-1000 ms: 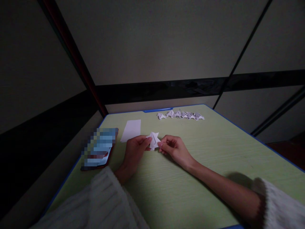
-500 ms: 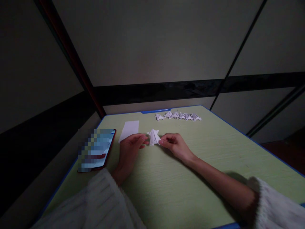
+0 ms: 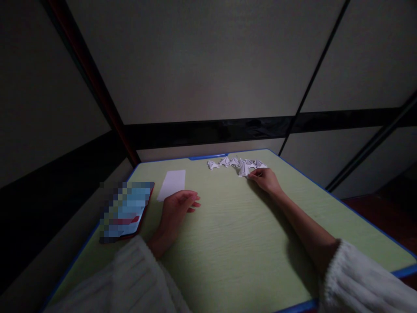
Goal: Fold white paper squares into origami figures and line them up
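Note:
My right hand (image 3: 265, 179) pinches a folded white paper frog (image 3: 243, 170) by its lower right corner. That frog is in front of a row of similar paper frogs (image 3: 225, 161) along the far side of the table and partly hides some of them. My left hand (image 3: 179, 208) rests above the table with its fingers loosely bent and apart, holding nothing. Just beyond it lies a flat white sheet of paper (image 3: 172, 182), whose near edge comes close to the knuckles.
A phone (image 3: 128, 211) in a red case lies at the table's left, its screen partly blurred out. The light green table (image 3: 234, 243) has a blue rim. A blue strip (image 3: 208, 156) sits at its far edge, and a panelled wall (image 3: 202, 65) rises behind.
My right hand has carried the paper frog forward and to the right, up to the row. The left hand has let go of its side and stays near the sheet. The view has shifted slightly.

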The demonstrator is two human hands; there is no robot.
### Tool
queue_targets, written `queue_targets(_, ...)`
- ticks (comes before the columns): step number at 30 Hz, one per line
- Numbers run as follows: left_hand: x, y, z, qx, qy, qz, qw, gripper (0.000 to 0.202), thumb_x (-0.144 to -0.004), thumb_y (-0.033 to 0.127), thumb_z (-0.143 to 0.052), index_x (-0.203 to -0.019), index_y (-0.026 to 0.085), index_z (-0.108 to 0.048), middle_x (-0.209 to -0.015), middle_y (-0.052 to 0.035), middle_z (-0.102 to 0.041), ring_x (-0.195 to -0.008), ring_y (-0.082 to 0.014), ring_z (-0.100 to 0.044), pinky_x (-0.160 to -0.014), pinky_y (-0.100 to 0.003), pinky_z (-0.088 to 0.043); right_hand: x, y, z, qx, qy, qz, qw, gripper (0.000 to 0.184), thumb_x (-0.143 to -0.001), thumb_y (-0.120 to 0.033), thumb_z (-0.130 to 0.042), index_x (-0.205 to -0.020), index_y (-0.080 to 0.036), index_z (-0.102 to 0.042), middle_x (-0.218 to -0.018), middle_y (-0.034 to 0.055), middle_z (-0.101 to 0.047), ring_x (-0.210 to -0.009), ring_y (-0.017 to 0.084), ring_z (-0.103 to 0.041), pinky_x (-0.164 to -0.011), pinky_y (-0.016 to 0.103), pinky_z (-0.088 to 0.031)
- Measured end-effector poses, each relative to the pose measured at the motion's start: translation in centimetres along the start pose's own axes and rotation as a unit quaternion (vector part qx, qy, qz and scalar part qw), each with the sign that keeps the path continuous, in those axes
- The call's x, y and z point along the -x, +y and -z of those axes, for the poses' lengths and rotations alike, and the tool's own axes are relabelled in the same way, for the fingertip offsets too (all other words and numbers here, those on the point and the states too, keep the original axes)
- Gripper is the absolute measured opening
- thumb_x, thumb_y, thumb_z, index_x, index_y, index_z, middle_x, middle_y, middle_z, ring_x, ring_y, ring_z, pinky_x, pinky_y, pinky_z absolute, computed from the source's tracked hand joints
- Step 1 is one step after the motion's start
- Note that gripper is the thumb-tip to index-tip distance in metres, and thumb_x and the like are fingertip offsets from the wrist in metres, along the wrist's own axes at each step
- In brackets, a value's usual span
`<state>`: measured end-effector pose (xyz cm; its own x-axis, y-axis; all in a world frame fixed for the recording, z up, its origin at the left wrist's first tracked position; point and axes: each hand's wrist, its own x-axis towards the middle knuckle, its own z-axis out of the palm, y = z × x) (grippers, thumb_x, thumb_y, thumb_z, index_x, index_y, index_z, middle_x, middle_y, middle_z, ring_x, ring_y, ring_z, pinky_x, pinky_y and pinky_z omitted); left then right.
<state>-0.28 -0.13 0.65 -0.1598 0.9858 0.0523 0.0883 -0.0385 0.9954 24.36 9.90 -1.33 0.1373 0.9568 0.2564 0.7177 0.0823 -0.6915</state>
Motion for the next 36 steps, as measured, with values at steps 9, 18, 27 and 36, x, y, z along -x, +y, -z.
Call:
queue_targets(9, -0.2, -0.1, 0.2, -0.016, -0.002, -0.015, 1.0, 0.011, -0.061, 0.022, -0.057, -0.063, 0.012, -0.06, -0.062, -0.0022, -0.063, -0.051, -0.0104, -0.056, -0.046, -0.019, -0.042, 0.2, -0.2, 0.3, 0.108, 0.064, 0.016, 0.992, 0.011, -0.064, -0.02, -0.052, -0.064, -0.012, -0.059, -0.066, 0.0094, -0.061, -0.058, 0.016, -0.051, -0.053, 0.023, -0.033)
queue_targets(18, -0.4, -0.3, 0.1, -0.033, 0.003, -0.017, 0.999, 0.011, -0.061, 0.021, -0.053, -0.063, 0.012, -0.059, -0.059, -0.0004, -0.061, -0.048, -0.0087, -0.055, -0.043, -0.017, -0.04, 0.3, 0.0, 0.1, 0.229, 0.064, 0.006, 0.971, 0.014, -0.066, -0.027, -0.051, -0.068, -0.014, -0.057, -0.071, 0.0091, -0.062, -0.064, 0.018, -0.055, -0.05, 0.022, -0.032)
queue_targets(27, -1.6, -1.2, 1.0, -0.115, 0.024, -0.076, 0.99, 0.014, -0.062, 0.023, -0.05, -0.069, 0.013, -0.057, -0.063, -0.0024, -0.061, -0.056, -0.0136, -0.057, -0.045, -0.022, -0.044, 0.0, 0.8, 0.6, 0.238, 0.095, -0.02, 0.966, 0.014, -0.067, -0.013, -0.044, -0.072, -0.012, -0.057, -0.074, 0.0121, -0.062, -0.067, 0.019, -0.056, -0.053, 0.023, -0.032)
queue_targets(36, -3.1, -3.2, 3.0, -0.488, 0.09, -0.221, 0.84, 0.047, -0.061, 0.026, -0.055, -0.104, 0.008, -0.047, -0.106, -0.0159, -0.053, -0.104, -0.0277, -0.045, -0.087, -0.041, -0.036, 0.5, 0.4, 1.2, 0.23, 0.104, 0.013, 0.967, 0.015, -0.066, -0.013, -0.043, -0.077, -0.012, -0.054, -0.081, 0.0116, -0.059, -0.069, 0.019, -0.054, -0.053, 0.024, -0.032)
